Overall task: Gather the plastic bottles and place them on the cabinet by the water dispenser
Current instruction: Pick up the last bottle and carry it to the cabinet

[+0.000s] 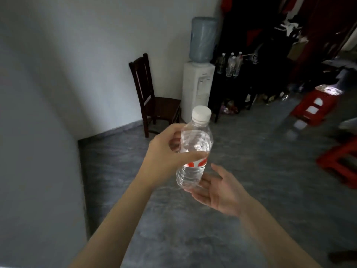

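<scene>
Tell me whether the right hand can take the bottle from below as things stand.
Probably yes: the right hand lies open, palm up, right under the base of the bottle, which the left hand grips higher up. Nothing sits between them.

Head-worn view, angled down, hands (pixel 193 171) near

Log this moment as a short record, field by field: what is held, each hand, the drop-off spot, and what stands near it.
held: clear plastic bottle, white cap, upright
left hand: grips the bottle's middle
right hand: open, palm up at the bottle's base
drop-off: dark cabinet, several bottles already on it
beside it: water dispenser, wooden chair
</scene>
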